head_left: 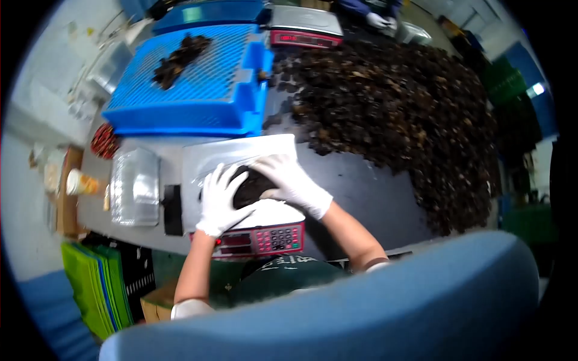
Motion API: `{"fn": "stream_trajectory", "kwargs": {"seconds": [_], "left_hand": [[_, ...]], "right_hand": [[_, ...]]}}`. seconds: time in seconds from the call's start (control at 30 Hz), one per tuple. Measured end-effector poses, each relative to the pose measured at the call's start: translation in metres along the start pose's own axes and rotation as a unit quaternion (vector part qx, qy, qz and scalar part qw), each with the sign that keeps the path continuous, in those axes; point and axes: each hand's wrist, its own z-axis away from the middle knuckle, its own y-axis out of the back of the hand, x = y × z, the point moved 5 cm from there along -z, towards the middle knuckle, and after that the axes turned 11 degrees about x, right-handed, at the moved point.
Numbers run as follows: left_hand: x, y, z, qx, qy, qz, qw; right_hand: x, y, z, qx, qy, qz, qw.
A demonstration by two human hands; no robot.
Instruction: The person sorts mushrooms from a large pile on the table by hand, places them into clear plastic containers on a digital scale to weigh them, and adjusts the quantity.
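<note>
My left hand point(223, 201), in a white glove, lies with fingers spread along the left side of a dark heap of pieces point(250, 186) that look like dried mushrooms. From the right, my gloved right hand point(295, 183) reaches over the same heap, thumb and fingers apart. The heap appears to sit in a clear plastic tray, mostly hidden by my hands. Beneath it is a scale point(280, 240) with a red front, a keypad and a lit display. A silvery flat surface point(241, 151) shows just beyond my hands.
A large pile of dark pieces point(391, 102) covers the table's right side. An upturned blue crate point(180, 102) carries a small clump. Stacked clear trays point(135, 186) stand left, near a white-capped bottle point(81, 182). Across the table are another scale point(306, 27) and a co-worker's gloved hands point(382, 23).
</note>
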Motion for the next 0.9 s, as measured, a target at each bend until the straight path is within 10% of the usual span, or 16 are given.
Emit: {"fn": "stream_trajectory", "kwargs": {"seconds": [0.2, 0.27, 0.33, 0.47, 0.7, 0.73, 0.9], "left_hand": [[0.004, 0.01, 0.002, -0.038, 0.016, 0.001, 0.999], [0.002, 0.014, 0.005, -0.047, 0.022, -0.017, 0.999], [0.007, 0.026, 0.002, -0.051, 0.034, -0.017, 0.998], [0.011, 0.033, 0.003, -0.05, 0.067, -0.018, 0.996], [0.008, 0.007, 0.006, -0.053, 0.105, -0.074, 0.99], [0.007, 0.006, 0.006, -0.054, 0.105, -0.074, 0.99], [0.003, -0.001, 0.009, -0.025, 0.07, -0.068, 0.995]], "right_hand": [[0.009, 0.016, 0.018, 0.092, 0.046, -0.085, 0.991], [0.056, 0.028, 0.024, 0.115, -0.119, -0.185, 0.969], [0.105, 0.042, 0.044, 0.263, -0.09, 0.04, 0.96], [0.194, 0.025, 0.099, 0.251, -0.195, 0.323, 0.891], [0.185, 0.063, 0.102, 0.413, -0.262, 0.09, 0.868], [0.187, 0.057, 0.102, 0.405, -0.349, -0.14, 0.833], [0.055, 0.071, 0.049, 0.171, -0.308, -0.327, 0.877]]}}
